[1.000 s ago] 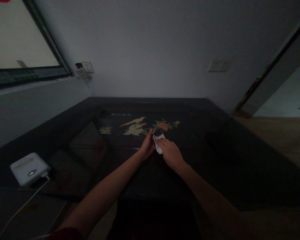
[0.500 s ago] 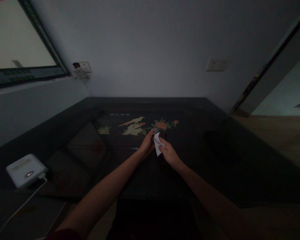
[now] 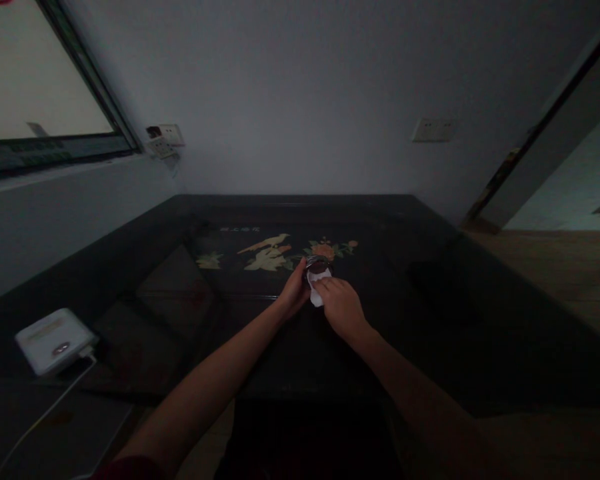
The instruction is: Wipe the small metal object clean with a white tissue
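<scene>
A small round object with a shiny metal rim [image 3: 319,265] is held over a dark glass-topped table [image 3: 430,293] painted with a bird and flowers. My left hand [image 3: 294,292] is wrapped round its left side. My right hand [image 3: 341,307] is closed on a white tissue [image 3: 317,294] and presses it against the object's near side. The light is dim, so I cannot make out what the object is.
A white box-shaped device [image 3: 54,339] with a white cable [image 3: 40,417] lies at the table's left edge. Wall sockets [image 3: 165,140] sit in the left corner, another plate [image 3: 434,129] at the right. A window is at upper left, a doorway at right.
My right hand turned with the tissue, first showing it hanging loose, then covering it again against the object. The left hand stayed in place.
</scene>
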Available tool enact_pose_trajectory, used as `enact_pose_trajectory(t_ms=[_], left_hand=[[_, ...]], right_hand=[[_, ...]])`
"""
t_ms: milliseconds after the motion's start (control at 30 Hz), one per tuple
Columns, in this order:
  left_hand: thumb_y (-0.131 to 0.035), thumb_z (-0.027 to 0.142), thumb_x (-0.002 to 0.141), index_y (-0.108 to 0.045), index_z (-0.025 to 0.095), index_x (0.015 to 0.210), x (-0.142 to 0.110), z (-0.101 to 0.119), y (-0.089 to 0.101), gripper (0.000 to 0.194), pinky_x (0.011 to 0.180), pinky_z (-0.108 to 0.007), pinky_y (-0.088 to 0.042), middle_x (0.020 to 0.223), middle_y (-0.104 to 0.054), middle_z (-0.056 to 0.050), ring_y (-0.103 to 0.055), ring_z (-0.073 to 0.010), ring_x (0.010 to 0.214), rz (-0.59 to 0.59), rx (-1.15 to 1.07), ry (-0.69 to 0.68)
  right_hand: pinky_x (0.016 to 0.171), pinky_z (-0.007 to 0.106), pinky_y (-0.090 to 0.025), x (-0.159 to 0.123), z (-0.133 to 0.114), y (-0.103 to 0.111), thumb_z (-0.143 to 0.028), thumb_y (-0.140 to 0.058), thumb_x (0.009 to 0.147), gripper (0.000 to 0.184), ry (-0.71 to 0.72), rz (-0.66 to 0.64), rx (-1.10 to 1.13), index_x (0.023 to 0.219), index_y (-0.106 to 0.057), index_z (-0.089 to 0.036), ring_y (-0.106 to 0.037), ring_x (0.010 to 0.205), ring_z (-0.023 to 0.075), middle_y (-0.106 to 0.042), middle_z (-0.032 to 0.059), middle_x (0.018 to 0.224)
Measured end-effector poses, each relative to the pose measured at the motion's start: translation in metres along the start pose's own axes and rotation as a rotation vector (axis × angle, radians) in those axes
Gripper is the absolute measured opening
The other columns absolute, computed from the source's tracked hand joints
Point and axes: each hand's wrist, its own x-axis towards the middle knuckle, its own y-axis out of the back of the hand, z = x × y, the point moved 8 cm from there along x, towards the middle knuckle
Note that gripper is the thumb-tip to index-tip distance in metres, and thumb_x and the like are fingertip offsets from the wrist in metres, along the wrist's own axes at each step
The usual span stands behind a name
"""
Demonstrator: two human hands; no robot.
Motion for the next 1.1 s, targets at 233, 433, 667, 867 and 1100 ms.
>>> enact_pose_trajectory(t_ms=[233, 433, 667, 867, 1100], left_hand=[[-0.05, 0.047, 0.087, -0.067, 0.011, 0.098, 0.002, -0.002, 0.002, 0.041, 0.088, -0.031, -0.046, 0.093, -0.071, -0.011, -0.064, -0.0208, 0.093, -0.014, 0.022, -0.004], [-0.05, 0.042, 0.088, -0.066, 0.014, 0.1, 0.002, -0.001, 0.006, 0.035, 0.081, -0.03, -0.049, 0.091, -0.07, -0.008, -0.065, -0.0189, 0.085, 0.025, 0.06, -0.027], [-0.052, 0.037, 0.088, -0.065, 0.014, 0.099, -0.002, 0.001, 0.001, 0.029, 0.084, -0.027, -0.049, 0.093, -0.07, -0.007, -0.064, -0.0165, 0.085, 0.035, 0.029, -0.043], [-0.047, 0.042, 0.09, -0.065, 0.011, 0.105, 0.0, -0.002, 0.004, 0.039, 0.09, -0.032, -0.048, 0.096, -0.07, -0.011, -0.065, -0.0207, 0.091, 0.036, 0.038, 0.023], [-0.045, 0.042, 0.091, -0.066, 0.011, 0.101, 0.001, -0.004, 0.007, 0.039, 0.085, -0.029, -0.048, 0.097, -0.071, -0.011, -0.066, -0.0187, 0.088, 0.01, 0.025, 0.037]], right_hand=[[0.096, 0.037, -0.041, -0.002, 0.007, -0.004, 0.0, -0.033, 0.082, 0.05, -0.056, 0.002, 0.115, 0.125, -0.055, -0.013, -0.05, 0.117, 0.0227, -0.06, 0.0137, 0.123], [0.102, 0.039, -0.038, 0.004, 0.02, -0.02, -0.005, -0.04, 0.077, 0.048, -0.087, 0.072, 0.756, 0.119, -0.06, -0.018, -0.054, 0.114, 0.0201, -0.064, 0.0091, 0.118], [0.092, 0.037, -0.045, 0.005, 0.035, -0.036, -0.026, -0.046, 0.085, 0.038, -0.28, 0.102, 1.242, 0.12, -0.059, -0.017, -0.064, 0.093, 0.0202, -0.068, 0.0072, 0.105], [0.095, 0.036, -0.043, 0.003, 0.021, -0.019, -0.01, -0.043, 0.083, 0.038, -0.109, 0.034, 0.621, 0.117, -0.059, -0.013, -0.059, 0.107, 0.0227, -0.065, 0.0131, 0.115], [0.104, 0.038, -0.037, 0.0, 0.013, -0.007, 0.002, -0.035, 0.08, 0.053, -0.021, -0.053, 0.137, 0.127, -0.054, -0.013, -0.048, 0.125, 0.0234, -0.057, 0.0128, 0.13]])
